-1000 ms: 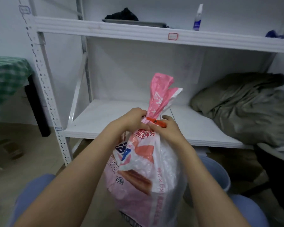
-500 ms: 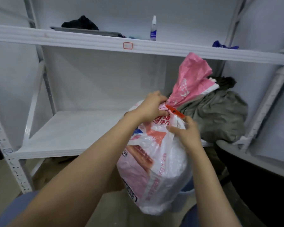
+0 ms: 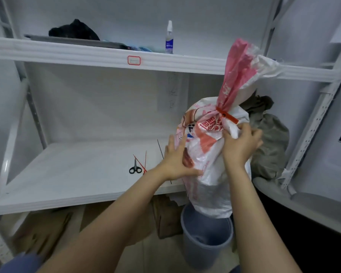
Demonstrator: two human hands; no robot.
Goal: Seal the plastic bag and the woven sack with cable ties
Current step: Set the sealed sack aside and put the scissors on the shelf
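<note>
A full white woven sack (image 3: 211, 180) with pink and red print is held up at the right end of the lower shelf. Its neck is bunched and bound by an orange cable tie (image 3: 225, 115), above which the pink top flares out. My left hand (image 3: 175, 158) lies flat against the sack's left side, fingers apart. My right hand (image 3: 239, 143) grips the sack's upper right side just below the tie. Loose red and dark cable ties (image 3: 145, 160) lie on the shelf left of the sack. No plastic bag shows.
Black-handled scissors (image 3: 135, 168) lie on the white lower shelf (image 3: 71, 172). A grey-green cloth bundle (image 3: 272, 146) sits behind the sack. A blue-grey bucket (image 3: 207, 237) stands on the floor under it. A spray bottle (image 3: 169, 39) and dark cloth (image 3: 74, 31) are on the upper shelf.
The sack has moved right and up toward the shelf's right end. My left hand left the tied neck and now presses the sack's side; my right hand stays on it.
</note>
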